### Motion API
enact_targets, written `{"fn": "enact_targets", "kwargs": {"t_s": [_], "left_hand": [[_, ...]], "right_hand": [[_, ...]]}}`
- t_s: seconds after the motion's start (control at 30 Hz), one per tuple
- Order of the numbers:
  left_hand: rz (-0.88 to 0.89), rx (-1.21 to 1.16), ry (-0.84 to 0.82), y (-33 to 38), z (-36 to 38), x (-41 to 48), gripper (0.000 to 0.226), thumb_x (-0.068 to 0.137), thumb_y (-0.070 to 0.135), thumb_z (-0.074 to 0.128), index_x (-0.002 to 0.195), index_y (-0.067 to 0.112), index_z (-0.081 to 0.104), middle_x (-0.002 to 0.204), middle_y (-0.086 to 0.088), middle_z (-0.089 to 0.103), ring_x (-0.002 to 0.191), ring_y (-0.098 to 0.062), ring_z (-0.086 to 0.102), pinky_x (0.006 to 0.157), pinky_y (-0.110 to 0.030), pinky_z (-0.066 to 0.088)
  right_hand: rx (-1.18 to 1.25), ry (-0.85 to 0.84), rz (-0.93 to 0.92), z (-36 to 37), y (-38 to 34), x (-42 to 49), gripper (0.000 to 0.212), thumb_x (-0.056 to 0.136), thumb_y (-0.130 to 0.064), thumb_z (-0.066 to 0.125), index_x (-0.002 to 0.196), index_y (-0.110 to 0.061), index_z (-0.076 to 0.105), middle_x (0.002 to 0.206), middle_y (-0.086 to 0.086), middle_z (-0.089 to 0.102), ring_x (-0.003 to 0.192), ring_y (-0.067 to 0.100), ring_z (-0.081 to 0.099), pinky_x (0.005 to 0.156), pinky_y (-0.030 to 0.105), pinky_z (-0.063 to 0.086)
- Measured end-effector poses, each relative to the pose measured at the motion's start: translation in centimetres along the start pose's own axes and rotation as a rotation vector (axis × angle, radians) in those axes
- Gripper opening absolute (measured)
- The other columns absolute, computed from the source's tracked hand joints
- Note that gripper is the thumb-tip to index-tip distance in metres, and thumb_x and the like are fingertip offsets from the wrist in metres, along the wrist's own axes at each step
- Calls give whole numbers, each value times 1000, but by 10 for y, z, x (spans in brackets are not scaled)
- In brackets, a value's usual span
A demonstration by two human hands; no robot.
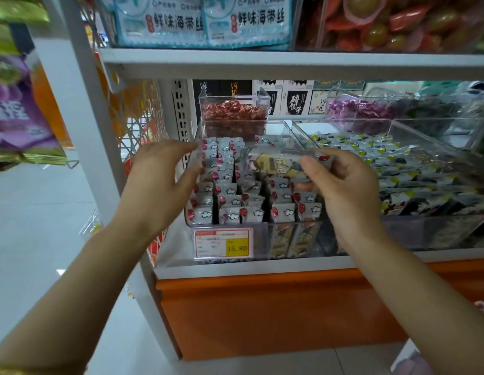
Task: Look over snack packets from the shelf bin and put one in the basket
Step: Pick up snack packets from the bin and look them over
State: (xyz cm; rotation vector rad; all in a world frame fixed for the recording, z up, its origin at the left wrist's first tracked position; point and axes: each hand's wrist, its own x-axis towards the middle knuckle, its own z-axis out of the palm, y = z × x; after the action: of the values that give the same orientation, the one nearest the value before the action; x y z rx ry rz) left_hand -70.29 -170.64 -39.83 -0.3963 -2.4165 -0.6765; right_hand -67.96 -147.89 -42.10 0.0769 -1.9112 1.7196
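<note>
Where the clear acrylic bin stands, rows of grey packets marked with red dots and clouds fill it. Above the bin, the right hand pinches 1 yellow-and-grey snack packet, its print blurred. By the bin's left wall the left hand is loose-fingered, empty. The bin's front tag reads 15.80.

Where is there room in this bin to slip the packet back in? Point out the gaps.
Two narrow dark slots between the rows of white packets: the left slot beside the leftmost row, the right slot before the last two rows. Elsewhere the clear bin is packed tight, and the neighbouring bin is heaped full. Your right hand holds the packet.
</note>
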Motion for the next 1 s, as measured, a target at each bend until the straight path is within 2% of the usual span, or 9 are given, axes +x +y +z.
{"fn": "enact_targets", "kwargs": {"t_s": [0.2,0.33,0.43,0.57,0.77,0.83,0.9,0.93,1.0], "left_hand": [[123,379,-474,-5,22,50,45,96,30,39,141,23,36,152,-9,30,142,-20,18,115,-53,3],[143,592,-681,-10,36,60,54,95,47,19,145,27,26,155,-5,23,144,-19,10,113,-57,-3],[131,616,-699,-11,37,60,56,94,49,16,145,27,25,153,-4,26,143,-19,15,113,-56,-3],[114,594,-677,-10,34,58,48,96,43,25,136,23,40,144,-7,42,138,-22,27,113,-56,0],[123,538,-574,-10,27,39,40,94,34,28,123,15,47,129,-10,52,130,-22,35,114,-53,2],[127,514,-539,-10,26,32,41,93,33,29,124,14,47,128,-10,52,131,-21,34,114,-52,2],[138,507,-506,-10,25,28,42,92,31,29,126,13,46,130,-9,51,132,-20,32,114,-51,2],[142,499,-492,-9,24,25,42,92,31,30,126,13,46,132,-9,50,133,-20,32,114,-51,2],[142,470,-469,-8,24,20,43,92,30,31,130,15,44,136,-8,47,135,-18,29,115,-51,0]], "right_hand": [[-114,2,-47,2,3,1,29,86,-23,63,108,-4,60,92,25,62,78,23,67,71,36,59],[-157,-25,-66,2,3,0,27,84,-32,63,107,-18,58,97,14,64,89,28,65,79,48,54],[-155,-35,-84,3,3,-1,25,85,-30,64,107,-24,56,97,8,65,91,26,65,81,49,53],[-134,-54,-82,7,3,-1,30,86,-27,64,113,-15,58,104,9,64,98,27,63,86,47,52],[-143,-67,-128,21,-5,7,15,86,-23,65,99,-19,58,95,5,64,89,23,64,84,42,53],[-141,-51,-170,35,-8,21,10,86,-20,65,92,-16,58,84,-3,62,80,12,63,78,25,52],[-209,-65,-221,57,-11,37,11,86,-19,66,90,-13,57,77,-13,55,69,-3,52,63,6,42],[-260,-101,-227,69,-11,46,14,85,-18,66,91,-10,56,79,-10,55,68,-3,50,59,7,41],[-375,-221,-210,91,-8,63,18,85,-19,67,91,-7,54,87,5,60,71,11,54,61,20,42]]}}
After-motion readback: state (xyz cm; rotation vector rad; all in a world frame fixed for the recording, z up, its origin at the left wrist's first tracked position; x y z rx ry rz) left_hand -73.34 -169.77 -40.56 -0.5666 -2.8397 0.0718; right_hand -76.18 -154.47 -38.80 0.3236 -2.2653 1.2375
